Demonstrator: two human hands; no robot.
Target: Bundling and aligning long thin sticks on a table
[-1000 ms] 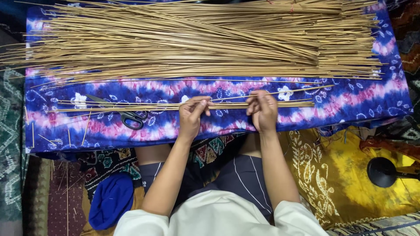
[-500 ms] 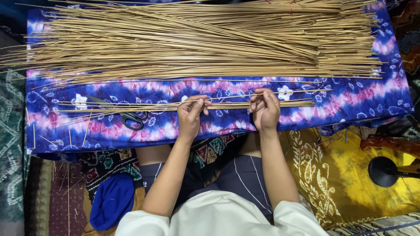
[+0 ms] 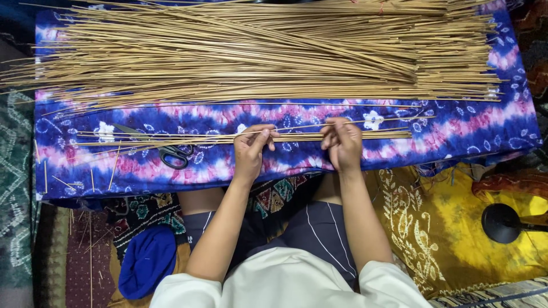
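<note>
Barely anything's been shifted since a second ago: the left hand [image 3: 250,151] and right hand [image 3: 342,142] are kept at frame centre, fingers pinched narrow on one thin tan reed stick [image 3: 297,128], held over the small loose bundle of reeds [image 3: 228,138]. Black-handled scissors [image 3: 174,153] are left just beside it, lower left. The big reed pile [image 3: 257,51] fills the top; the blue-pink tie-dye cloth [image 3: 456,134] stays bare along its near edge.
</note>
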